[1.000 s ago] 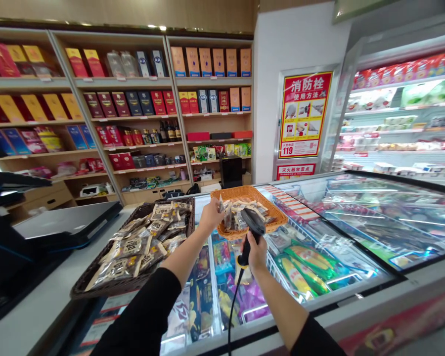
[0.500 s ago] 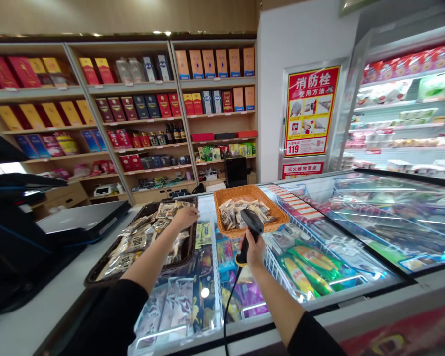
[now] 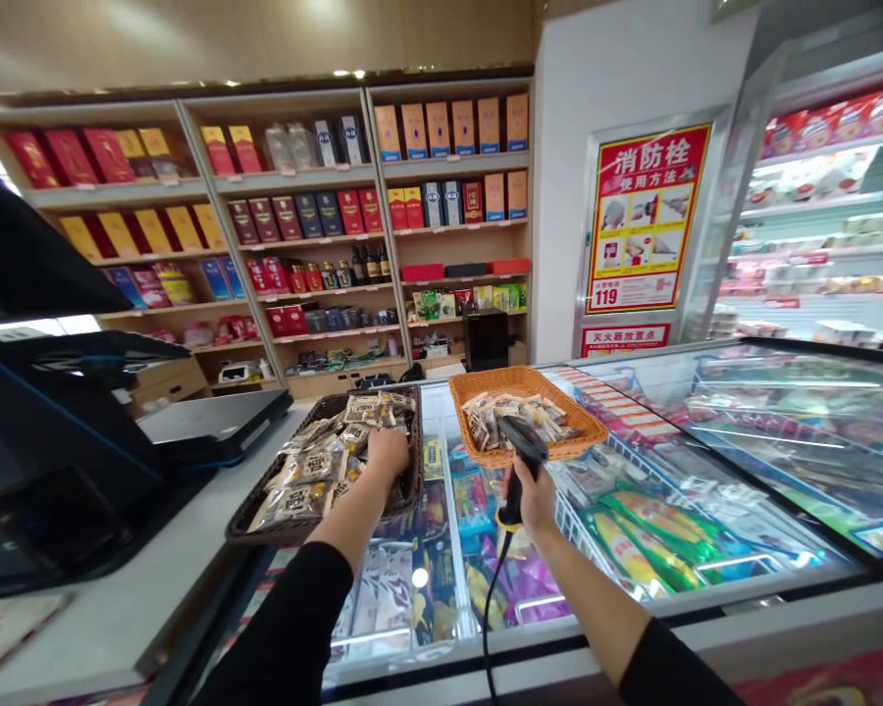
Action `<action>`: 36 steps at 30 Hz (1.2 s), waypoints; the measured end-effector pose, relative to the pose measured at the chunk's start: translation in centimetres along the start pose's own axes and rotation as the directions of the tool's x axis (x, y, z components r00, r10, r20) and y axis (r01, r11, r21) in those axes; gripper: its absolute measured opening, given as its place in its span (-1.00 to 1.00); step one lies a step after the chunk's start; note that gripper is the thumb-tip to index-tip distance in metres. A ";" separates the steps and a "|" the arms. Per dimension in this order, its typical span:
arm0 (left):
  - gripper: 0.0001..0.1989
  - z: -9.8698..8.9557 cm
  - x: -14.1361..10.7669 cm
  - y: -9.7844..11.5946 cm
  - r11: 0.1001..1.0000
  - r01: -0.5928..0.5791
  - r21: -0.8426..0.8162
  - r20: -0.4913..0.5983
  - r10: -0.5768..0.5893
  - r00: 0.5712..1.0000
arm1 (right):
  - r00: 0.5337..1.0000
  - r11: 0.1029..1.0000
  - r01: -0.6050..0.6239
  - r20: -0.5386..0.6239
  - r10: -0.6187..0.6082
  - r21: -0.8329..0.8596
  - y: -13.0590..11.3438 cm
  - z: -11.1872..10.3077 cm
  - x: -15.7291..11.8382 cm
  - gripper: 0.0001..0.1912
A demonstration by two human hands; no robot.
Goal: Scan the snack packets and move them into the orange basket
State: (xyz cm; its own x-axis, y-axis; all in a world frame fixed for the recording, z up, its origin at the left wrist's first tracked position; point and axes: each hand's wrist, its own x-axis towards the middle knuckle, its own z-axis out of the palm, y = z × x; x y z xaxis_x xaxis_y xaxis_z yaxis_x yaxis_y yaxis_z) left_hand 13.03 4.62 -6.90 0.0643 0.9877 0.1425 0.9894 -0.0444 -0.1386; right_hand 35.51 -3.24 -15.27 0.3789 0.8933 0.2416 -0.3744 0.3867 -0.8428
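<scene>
My right hand (image 3: 536, 498) is wrapped round the handle of a black barcode scanner (image 3: 524, 441) with a yellow ring and a cable hanging down. The scanner's head is in front of an orange wicker basket (image 3: 460, 392) holding small packets (image 3: 541, 412). My left hand (image 3: 388, 453) is inside a dark brown wicker basket (image 3: 416, 480), at its right side, among clear snack packets (image 3: 305, 466) with dark print. Its fingers are curled down at the packets; what is between them, if anything, is hidden.
Both baskets rest on a glass-topped chest freezer (image 3: 441, 628) full of packaged goods. A black scale (image 3: 213, 422) and a dark checkout machine (image 3: 44, 441) stand on the left counter. Shelves of boxes (image 3: 301, 216) line the back wall; a lit cooler (image 3: 839, 226) stands right.
My left hand has moved from above the dark basket's right rim down among its packets. The view has turned slightly left. My right hand still holds the scanner.
</scene>
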 end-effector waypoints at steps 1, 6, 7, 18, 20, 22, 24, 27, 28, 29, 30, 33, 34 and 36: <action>-0.71 -0.1 0.0 -0.4 0.999 0.018 -0.031 -0.021 -0.019 1.000 | 1.000 1.000 -0.001 0.001 0.001 -0.011 -0.1 0.0 0.0 -0.52; -0.55 -0.2 -0.6 -2.5 0.933 0.086 -0.349 -0.285 -0.193 0.939 | 1.000 1.000 0.013 0.020 -0.013 -0.003 -0.7 0.4 -0.4 -0.57; -0.55 -0.1 -0.6 -2.5 0.902 0.030 -0.430 -0.325 -0.186 0.927 | 1.000 1.000 0.015 0.020 -0.015 0.002 -0.9 0.5 -0.6 -0.58; -0.57 3.1 1.1 -1.4 0.322 -0.008 -0.947 -0.089 -0.237 0.967 | 1.000 1.000 -0.016 -0.020 0.016 -0.009 -1.0 0.4 -0.6 -0.58; -0.40 3.2 1.2 -1.4 0.157 -0.023 -0.987 -0.070 -0.299 0.952 | 1.000 1.000 -0.014 -0.014 0.014 -0.020 -0.9 0.3 -0.6 -0.59; -0.23 3.1 1.2 -1.3 0.049 -0.075 -0.996 -0.088 -0.351 0.932 | 1.000 1.000 -0.012 -0.009 0.012 -0.025 -0.8 0.3 -0.6 -0.58; -0.12 3.0 1.2 -1.2 0.030 -0.107 -0.994 -0.110 -0.388 0.915 | 1.000 0.999 -0.008 -0.008 0.008 -0.036 -0.7 0.3 -0.6 -0.57; -0.07 2.8 1.0 -1.1 0.158 -0.088 -0.983 -0.152 -0.459 0.875 | 1.000 0.998 0.005 0.005 -0.004 -0.070 -0.7 0.4 -0.7 -0.56; -0.06 2.8 0.9 -1.1 0.234 -0.047 -0.971 -0.160 -0.492 0.856 | 1.000 0.997 0.009 0.012 -0.008 -0.080 -0.6 0.4 -0.7 -0.55; -0.07 2.7 0.7 -1.2 0.310 0.019 -0.950 -0.154 -0.521 0.839 | 1.000 0.996 0.012 0.022 -0.010 -0.085 -0.6 0.4 -0.7 -0.55; -0.11 2.8 0.6 -1.3 0.378 0.096 -0.921 -0.132 -0.534 0.835 | 0.999 0.996 0.014 0.031 -0.012 -0.087 -0.6 0.3 -0.6 -0.55; -0.40 2.8 0.3 -1.6 0.540 0.245 -0.805 -0.005 -0.418 0.908 | 0.998 0.995 0.019 0.062 -0.013 -0.103 -0.7 0.3 -0.6 -0.55; -0.48 2.7 0.3 -1.5 0.579 0.249 -0.776 0.037 -0.353 0.935 | 0.997 0.993 0.022 0.073 -0.014 -0.116 -0.7 0.2 -0.6 -0.55; -0.50 2.7 0.3 -1.3 0.604 0.242 -0.759 0.091 -0.269 0.959 | 0.996 0.990 0.028 0.093 -0.015 -0.142 -0.7 0.2 -0.6 -0.55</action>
State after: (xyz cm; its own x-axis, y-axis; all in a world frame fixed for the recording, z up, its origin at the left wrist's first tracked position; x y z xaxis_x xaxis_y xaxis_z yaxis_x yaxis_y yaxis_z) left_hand 11.37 5.38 -9.29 -0.2167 0.9726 0.0846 0.7124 0.0983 0.6949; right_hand 35.36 -4.02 -14.75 0.3043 0.9047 0.2982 -0.2399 0.3757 -0.8951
